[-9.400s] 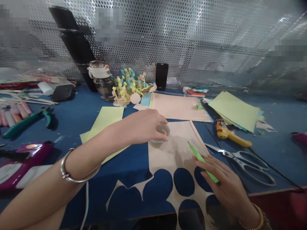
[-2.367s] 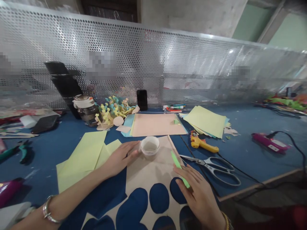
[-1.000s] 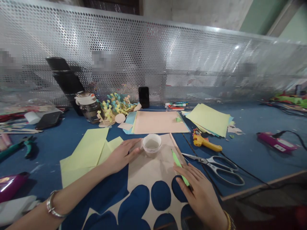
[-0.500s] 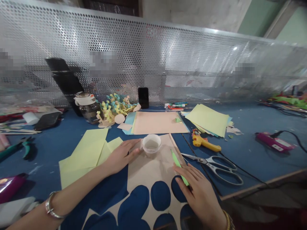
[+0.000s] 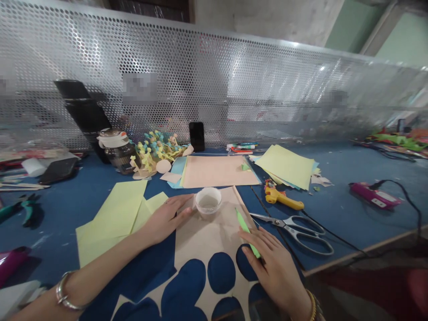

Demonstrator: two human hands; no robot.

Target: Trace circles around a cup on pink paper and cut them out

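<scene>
A small white cup (image 5: pixel 208 201) stands upright on a beige sheet of paper (image 5: pixel 214 236) that has several round holes cut through its near part. My left hand (image 5: pixel 169 217) lies at the cup's left side with fingers stretched out; whether the fingertips touch the cup I cannot tell. On the sheet's right side rests my right hand (image 5: pixel 269 263), its fingers around a bright green pen (image 5: pixel 246 232) whose tip points up and left. Silver-grey scissors (image 5: pixel 294 228) lie partly open beyond that hand.
Yellow paper sheets (image 5: pixel 120 207) lie left of my left forearm. Further back are a stack of peach paper (image 5: pixel 220 170), paper flowers (image 5: pixel 160 149), a jar (image 5: pixel 117 154) and a phone (image 5: pixel 197 136). A yellow glue gun (image 5: pixel 284 198) with a cord sits right.
The whole view has shifted slightly, so things appear a little further left. Both hands, the cup and the pen keep their places on the sheet.
</scene>
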